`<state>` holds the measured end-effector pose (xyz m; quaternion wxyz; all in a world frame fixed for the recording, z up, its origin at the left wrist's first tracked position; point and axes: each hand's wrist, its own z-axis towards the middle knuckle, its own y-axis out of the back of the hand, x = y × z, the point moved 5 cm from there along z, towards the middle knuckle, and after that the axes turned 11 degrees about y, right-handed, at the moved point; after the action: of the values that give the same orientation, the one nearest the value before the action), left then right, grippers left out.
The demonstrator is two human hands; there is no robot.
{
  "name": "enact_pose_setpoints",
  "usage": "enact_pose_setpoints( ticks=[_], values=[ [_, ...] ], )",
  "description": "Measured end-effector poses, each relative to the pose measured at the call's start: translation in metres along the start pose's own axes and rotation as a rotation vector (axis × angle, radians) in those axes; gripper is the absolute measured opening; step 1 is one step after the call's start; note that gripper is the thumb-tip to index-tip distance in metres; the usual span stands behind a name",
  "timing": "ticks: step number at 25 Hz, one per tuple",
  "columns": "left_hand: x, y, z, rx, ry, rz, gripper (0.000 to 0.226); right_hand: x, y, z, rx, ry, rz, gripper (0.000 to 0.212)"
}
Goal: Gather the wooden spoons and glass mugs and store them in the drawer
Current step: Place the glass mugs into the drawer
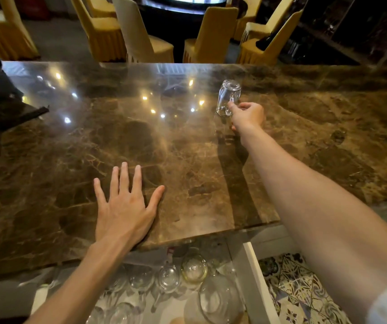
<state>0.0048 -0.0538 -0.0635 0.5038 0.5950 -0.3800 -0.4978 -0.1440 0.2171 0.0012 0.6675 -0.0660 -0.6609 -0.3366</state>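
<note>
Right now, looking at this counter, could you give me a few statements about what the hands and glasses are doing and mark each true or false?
1. The right hand holds a glass mug by its handle. True.
2. That mug stands upright on the counter. False: it is tilted, base pointing away, rim toward the hand.
3. The left hand lies flat, fingers spread, on the marble counter. True.
4. The left hand grips a wooden spoon. False: it holds nothing, and no spoon is visible.
5. The drawer below the counter edge is open and already holds glassware. True.
</note>
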Motion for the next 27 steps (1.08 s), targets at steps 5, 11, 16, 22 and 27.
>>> enact_pose_setpoints(
  ticks=[5, 11, 16, 22, 27],
  values=[
    [-0.001, -0.001, 0.002, -0.014, -0.004, 0.040, 0.082, -0.003, -0.008, 0.018, -0.038, 0.017, -0.127, 0.020],
    [0.001, -0.003, 0.003, -0.010, 0.003, 0.047, 0.082, -0.004, -0.021, 0.031, 0.012, 0.037, -0.232, 0.027],
    [-0.001, -0.003, 0.004, 0.002, 0.002, 0.054, 0.082, -0.004, -0.023, 0.029, 0.000, 0.006, -0.106, 0.014],
    [-0.001, -0.003, 0.005, 0.037, -0.018, 0.032, 0.079, 0.009, -0.008, -0.017, 0.139, 0.059, 0.025, 0.024],
    [0.001, -0.005, 0.004, 0.036, -0.036, 0.025, 0.078, 0.026, 0.030, -0.096, 0.348, 0.245, 0.134, 0.012]
  ],
)
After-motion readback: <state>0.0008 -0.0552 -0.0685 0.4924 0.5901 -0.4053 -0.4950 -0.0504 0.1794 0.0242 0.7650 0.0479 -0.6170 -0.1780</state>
